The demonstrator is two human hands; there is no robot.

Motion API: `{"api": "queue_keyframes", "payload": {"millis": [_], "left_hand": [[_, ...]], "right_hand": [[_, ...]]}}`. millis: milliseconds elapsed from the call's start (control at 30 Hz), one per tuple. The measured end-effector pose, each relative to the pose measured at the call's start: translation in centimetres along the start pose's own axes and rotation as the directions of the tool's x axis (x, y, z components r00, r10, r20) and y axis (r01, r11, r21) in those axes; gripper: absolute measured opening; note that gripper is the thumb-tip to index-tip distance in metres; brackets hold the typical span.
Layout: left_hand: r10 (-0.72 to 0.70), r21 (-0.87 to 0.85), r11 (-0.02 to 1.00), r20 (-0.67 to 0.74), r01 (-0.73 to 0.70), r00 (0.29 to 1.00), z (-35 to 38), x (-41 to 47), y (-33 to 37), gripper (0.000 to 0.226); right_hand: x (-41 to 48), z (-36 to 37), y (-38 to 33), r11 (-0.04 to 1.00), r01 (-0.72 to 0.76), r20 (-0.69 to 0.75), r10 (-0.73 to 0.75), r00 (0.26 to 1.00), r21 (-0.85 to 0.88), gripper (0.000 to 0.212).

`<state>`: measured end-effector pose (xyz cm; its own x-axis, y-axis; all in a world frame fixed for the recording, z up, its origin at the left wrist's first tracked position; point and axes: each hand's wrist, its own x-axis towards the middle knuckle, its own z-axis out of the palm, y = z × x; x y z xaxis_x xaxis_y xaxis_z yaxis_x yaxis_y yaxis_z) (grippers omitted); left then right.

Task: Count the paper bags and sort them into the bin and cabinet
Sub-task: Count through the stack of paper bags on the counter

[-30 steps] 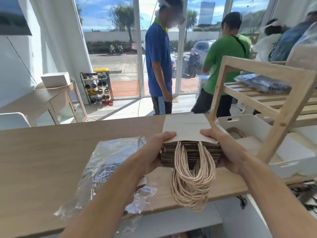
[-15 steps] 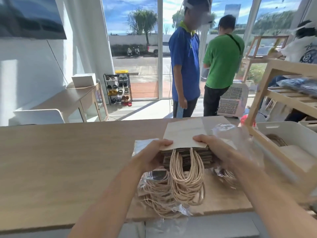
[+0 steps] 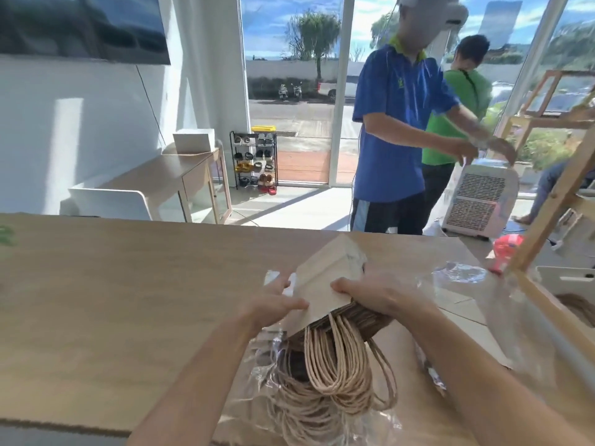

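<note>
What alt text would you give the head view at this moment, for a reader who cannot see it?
Both bare hands, left hand and right hand, hold a stack of flat brown paper bags above a wooden table, twine handles hanging towards the camera over clear plastic wrap. A white bin sits at the right; two people stand by the windows behind.

1. We work at a light wooden table [image 3: 112,300], its top mostly bare on the left.
2. Clear plastic wrap [image 3: 463,275] lies crumpled on it to the right.
3. Near the front edge, another plastic wrapper [image 3: 267,375] holds paper bags with twine handles [image 3: 299,410].
</note>
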<state>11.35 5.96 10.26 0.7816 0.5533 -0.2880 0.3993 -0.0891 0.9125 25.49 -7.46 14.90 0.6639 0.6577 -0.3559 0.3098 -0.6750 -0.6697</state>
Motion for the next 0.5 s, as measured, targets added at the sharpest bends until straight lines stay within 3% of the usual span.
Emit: {"api": "queue_keyframes", "payload": {"millis": [67, 100, 200, 333, 367, 467, 500], "left_hand": [[0.069, 0.055, 0.996, -0.022, -0.068, 0.997, -0.3, -0.5, 0.5, 0.064], [0.082, 0.055, 0.995, -0.046, -0.079, 0.996, -0.4, -0.4, 0.4, 0.061], [0.077, -0.023, 0.996, -0.129, -0.081, 0.989, -0.6, -0.5, 0.0, 0.054], [0.000, -0.207, 0.977, -0.257, -0.055, 0.966, -0.4, -0.7, 0.5, 0.019], [-0.022, -0.221, 0.974, -0.283, -0.042, 0.959, -0.5, -0.5, 0.7, 0.027], [-0.100, -0.149, 0.987, -0.262, 0.062, 0.960, -1.2, 0.2, 1.4, 0.083], [-0.099, -0.108, 0.991, -0.237, 0.075, 0.966, -1.4, 0.3, 1.8, 0.086]], "right_hand": [[0.7, 0.3, -0.6, 0.998, 0.069, 0.056, -0.070, 0.996, 0.006, 0.114], [1.0, 0.4, -0.9, 0.992, 0.123, 0.080, -0.123, 0.989, 0.007, 0.109], [1.6, 1.0, -1.5, 0.971, 0.226, 0.080, -0.233, 0.969, 0.084, 0.080], [1.7, 1.6, -1.1, 0.929, 0.244, 0.050, -0.268, 0.962, 0.277, 0.050], [1.9, 1.9, -0.8, 0.920, 0.256, 0.040, -0.280, 0.959, 0.297, 0.043], [1.8, 2.8, -0.5, 0.897, 0.283, 0.005, -0.302, 0.953, 0.341, 0.035], [1.9, 3.2, -0.3, 0.885, 0.286, 0.002, -0.308, 0.951, 0.367, 0.036]]}}
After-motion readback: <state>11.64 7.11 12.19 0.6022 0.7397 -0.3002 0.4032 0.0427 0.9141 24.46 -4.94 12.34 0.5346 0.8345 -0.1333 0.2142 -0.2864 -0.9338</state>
